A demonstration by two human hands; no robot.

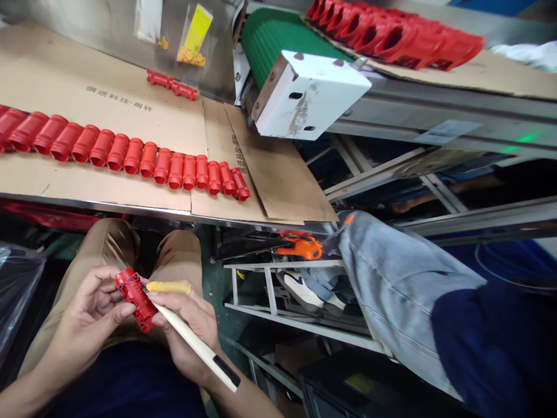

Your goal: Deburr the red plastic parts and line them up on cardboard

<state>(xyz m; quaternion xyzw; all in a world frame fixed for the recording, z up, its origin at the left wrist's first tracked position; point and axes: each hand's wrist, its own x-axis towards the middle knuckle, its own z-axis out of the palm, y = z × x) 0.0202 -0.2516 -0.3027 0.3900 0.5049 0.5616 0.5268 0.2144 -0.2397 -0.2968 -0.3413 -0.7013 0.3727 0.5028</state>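
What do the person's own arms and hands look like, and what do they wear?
The left hand and right hand are bare, with no gloves, and no watch shows. The left forearm and right forearm are bare too, with no sleeve in view. Below them are a dark navy top and khaki shorts.

Red casing (136, 300); cream, yellow-capped marker (191, 342)

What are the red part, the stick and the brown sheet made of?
The red part in the left hand looks like moulded plastic: glossy, even colour, crisp ribs. The stick in the right hand seems smooth painted wood or plastic; hard to tell. The sheet looks like cardboard: matte brown, printed, creased.
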